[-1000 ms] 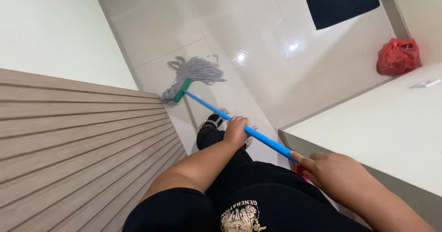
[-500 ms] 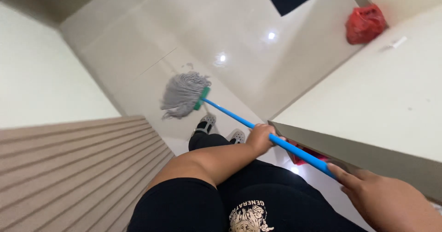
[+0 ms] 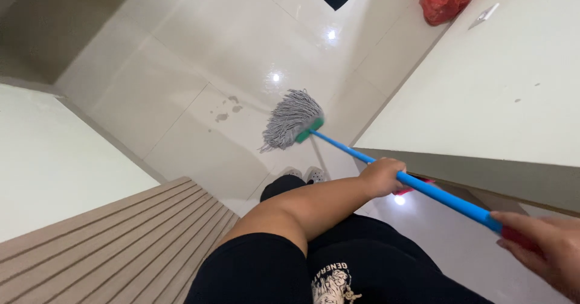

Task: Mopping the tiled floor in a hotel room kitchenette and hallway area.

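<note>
Glossy pale floor tiles (image 3: 199, 68) carry the grey mop head (image 3: 292, 119) (soft, likely heavy when wet), while the left hand (image 3: 380, 177) wraps mid-way round the stiff blue handle (image 3: 423, 187) and the right hand (image 3: 547, 249) closes on its end.

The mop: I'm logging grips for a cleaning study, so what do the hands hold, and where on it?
Both hands hold the mop by its blue handle: left hand at mid-shaft, right hand at the red top end.

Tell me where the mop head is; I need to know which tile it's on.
The grey mop head rests on the white floor tile mid-frame, just ahead of the person's shoes, right of some small smudges.
</note>
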